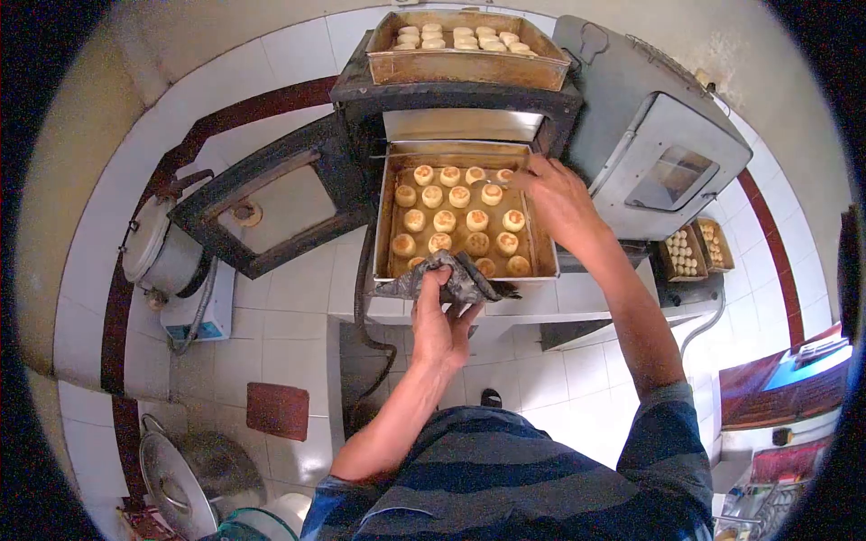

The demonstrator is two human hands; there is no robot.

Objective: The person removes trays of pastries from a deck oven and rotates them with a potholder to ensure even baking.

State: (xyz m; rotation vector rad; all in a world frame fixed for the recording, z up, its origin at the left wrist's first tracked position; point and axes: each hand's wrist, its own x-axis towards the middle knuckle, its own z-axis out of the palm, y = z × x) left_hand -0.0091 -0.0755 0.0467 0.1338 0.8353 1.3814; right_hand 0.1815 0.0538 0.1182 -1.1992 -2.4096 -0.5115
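A rectangular metal baking tray [385,212] juts out of the open oven, with rows of small round pastries [445,221] in it, browned on top. My left hand [437,320] is closed on a dark, stained cloth [456,281], which is pressed against the tray's front edge. At the tray's right side my right hand [561,197] grips a thin metal utensil [490,183]. Its tip lies among the pastries of the back rows, and I cannot tell its exact kind.
The oven door [271,203] hangs open to the left. On top of the oven sits another tray [469,68] of paler pastries. A grey metal oven [672,171] stands at right, with small pans [683,254] of pastries below it. A large pot [203,478] is at lower left.
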